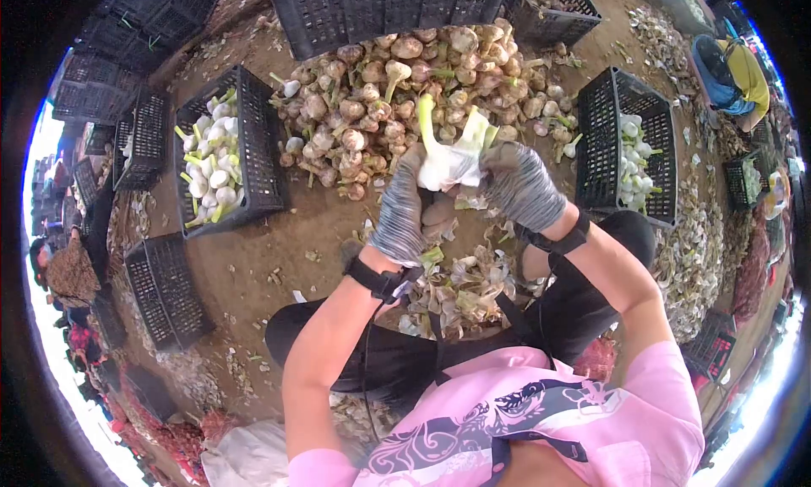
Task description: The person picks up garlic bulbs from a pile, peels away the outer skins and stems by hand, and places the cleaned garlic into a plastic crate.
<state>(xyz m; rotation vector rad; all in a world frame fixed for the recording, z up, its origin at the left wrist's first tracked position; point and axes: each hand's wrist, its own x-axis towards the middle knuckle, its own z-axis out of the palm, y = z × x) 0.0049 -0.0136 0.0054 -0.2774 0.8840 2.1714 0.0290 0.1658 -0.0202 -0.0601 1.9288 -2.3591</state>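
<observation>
My left hand (400,208), in a grey striped glove, is closed on a white garlic bulb (436,168) with a green stem. Closed at the bulb's right side, my right hand (524,183), gloved alike, grips a loose flap of its outer skin (470,153). The skin stands partly away from the stem. Just beyond both hands lies a large heap of unpeeled garlic (363,107). Peeled-off skins (460,288) are scattered on the ground below my hands, between my legs.
Black crates of white garlic stand left (262,141) and right (604,141). Another large crate (380,18) is behind the heap. An empty-looking crate (167,293) sits lower left. A person (72,272) is at the far left. Skins cover the ground at right.
</observation>
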